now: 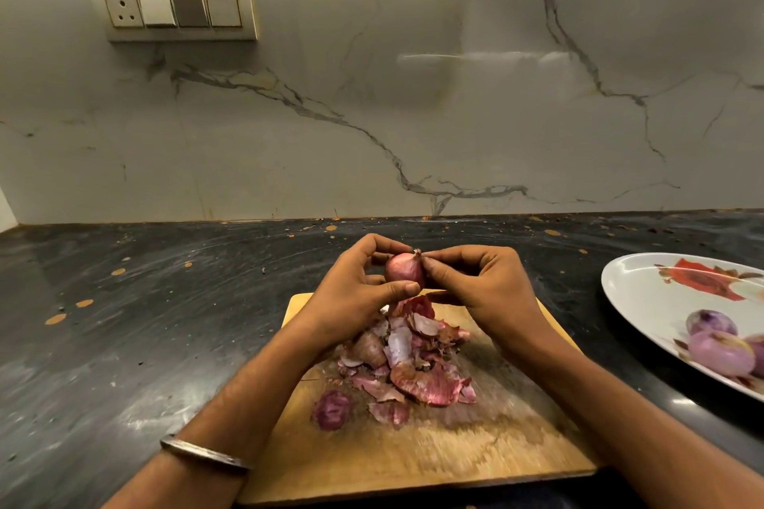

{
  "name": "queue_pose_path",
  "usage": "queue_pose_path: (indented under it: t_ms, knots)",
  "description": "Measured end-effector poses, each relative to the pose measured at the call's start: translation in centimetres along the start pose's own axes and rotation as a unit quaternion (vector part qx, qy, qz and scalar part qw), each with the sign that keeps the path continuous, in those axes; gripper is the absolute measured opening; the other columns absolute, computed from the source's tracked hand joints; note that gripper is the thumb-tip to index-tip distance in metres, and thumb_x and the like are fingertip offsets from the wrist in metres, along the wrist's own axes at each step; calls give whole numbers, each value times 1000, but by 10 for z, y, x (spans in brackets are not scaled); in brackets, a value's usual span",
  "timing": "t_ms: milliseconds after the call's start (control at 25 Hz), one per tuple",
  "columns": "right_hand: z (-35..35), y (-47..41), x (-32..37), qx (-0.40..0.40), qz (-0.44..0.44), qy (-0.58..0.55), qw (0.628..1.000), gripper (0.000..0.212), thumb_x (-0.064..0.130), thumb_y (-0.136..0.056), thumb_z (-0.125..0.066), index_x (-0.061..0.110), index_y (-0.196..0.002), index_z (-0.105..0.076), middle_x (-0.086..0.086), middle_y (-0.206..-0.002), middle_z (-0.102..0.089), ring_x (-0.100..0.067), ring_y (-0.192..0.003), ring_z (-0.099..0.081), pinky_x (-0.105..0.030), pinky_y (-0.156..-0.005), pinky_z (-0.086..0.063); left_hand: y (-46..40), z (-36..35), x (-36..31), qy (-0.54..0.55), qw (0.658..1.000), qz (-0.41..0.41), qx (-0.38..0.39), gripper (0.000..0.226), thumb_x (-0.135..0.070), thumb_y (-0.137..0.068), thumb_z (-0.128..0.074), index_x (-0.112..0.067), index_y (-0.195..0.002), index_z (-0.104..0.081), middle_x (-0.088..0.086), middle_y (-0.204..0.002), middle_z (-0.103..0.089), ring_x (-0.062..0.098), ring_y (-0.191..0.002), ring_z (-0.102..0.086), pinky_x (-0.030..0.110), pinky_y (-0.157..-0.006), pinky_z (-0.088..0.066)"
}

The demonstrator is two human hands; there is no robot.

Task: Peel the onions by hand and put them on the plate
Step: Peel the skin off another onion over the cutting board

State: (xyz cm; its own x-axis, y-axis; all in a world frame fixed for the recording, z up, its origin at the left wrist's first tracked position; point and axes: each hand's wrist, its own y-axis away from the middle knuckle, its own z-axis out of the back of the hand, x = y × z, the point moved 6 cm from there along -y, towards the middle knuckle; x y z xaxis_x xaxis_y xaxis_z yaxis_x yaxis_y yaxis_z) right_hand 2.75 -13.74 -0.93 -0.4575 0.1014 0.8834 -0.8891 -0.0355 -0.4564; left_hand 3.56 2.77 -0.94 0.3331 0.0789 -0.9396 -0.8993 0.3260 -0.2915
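A small red onion [403, 268] with its dry skin on is held up above the wooden cutting board [463, 455]. My left hand [364, 289] grips the onion from the left, thumb across its lower side. My right hand [475, 281] pinches the dry tip at the onion's top. Below the hands a heap of onion peels [409, 364] lies on the board. At the right a white plate [645, 293] with a red flower print carries peeled purple onions [719, 347].
The board lies on a dark stone counter [144, 322] with a marble wall behind. A switch panel [173, 10] is on the wall at the upper left. A metal bangle [206, 453] sits on my left wrist.
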Motion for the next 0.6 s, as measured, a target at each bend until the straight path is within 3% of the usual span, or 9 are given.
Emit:
queue_pose_path:
  t_ms: [240,440,600]
  knots:
    - [1,0,4,-31,46,88,995,12,2,-86,-74,14,-86,-78,-2,-75,-76,-16,-70,-75,-28,-64,-61,3,-3,4,-19,1000,2,3,49,-7,-73,-80,-13,-116,-57,11,-119,-60,27,-89,-74,45,-81,-61]
    - [1,-1,3,-11,23,27,999,15,7,-91,-70,15,-101,-77,-1,-87,-78,-15,-79,-76,-25,-64,-60,2,6,-1,1,1000,-7,-13,50,-19,-70,-80,-18,-117,-63,9,-115,-66,24,-91,-73,28,-72,-58]
    - [1,1,6,-39,52,105,992,11,7,-88,-73,14,-91,-79,1,-76,-77,-15,-70,-74,-30,-63,-61,0,5,4,16,1000,11,-6,41,-10,-83,-74,-16,-121,-59,11,-112,-71,24,-97,-72,30,-71,-58]
